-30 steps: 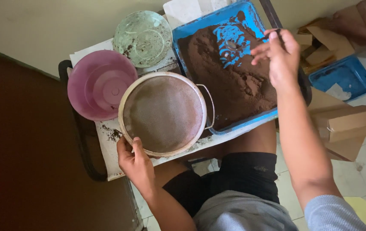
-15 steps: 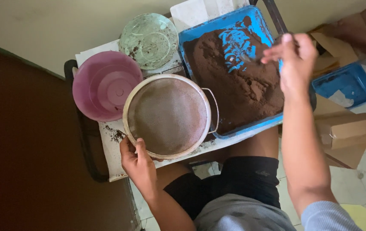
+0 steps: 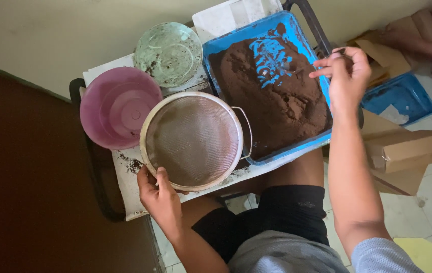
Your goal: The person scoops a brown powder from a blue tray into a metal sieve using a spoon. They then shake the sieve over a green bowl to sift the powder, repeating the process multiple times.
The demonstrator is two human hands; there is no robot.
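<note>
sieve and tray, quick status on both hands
Left hand grips the round sieve by its near rim. Right hand raised over the blue tray of brown soil, fingers pinched. Nothing blocking.

Packages noted: brown cardboard boxes on the tiled floor at the right, flattened and partly open, lying just beside a small blue tray. More torn brown cardboard lies above it by the wall. No labels, signs or screens are in view.

Head camera looks straight down (close).
</note>
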